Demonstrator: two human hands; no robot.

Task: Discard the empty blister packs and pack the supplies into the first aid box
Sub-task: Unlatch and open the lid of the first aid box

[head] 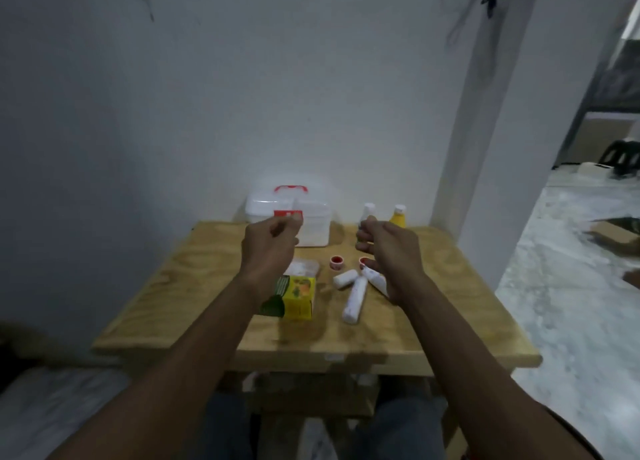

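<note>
A white first aid box with a red handle stands shut at the back of the wooden table. My left hand hovers in front of it, fingers loosely curled, holding nothing I can see. Above the supplies floats my right hand, fingers also loosely curled and empty. Below the hands lie a yellow-green carton, a clear packet, two small red tape rolls, and three white bandage rolls. A white bottle and a yellow bottle stand at the back right.
The table stands against a white wall with a pillar at the right. Pale floor runs along the right side, with a cardboard piece and a dark stool farther off. My knees are under the table's near edge.
</note>
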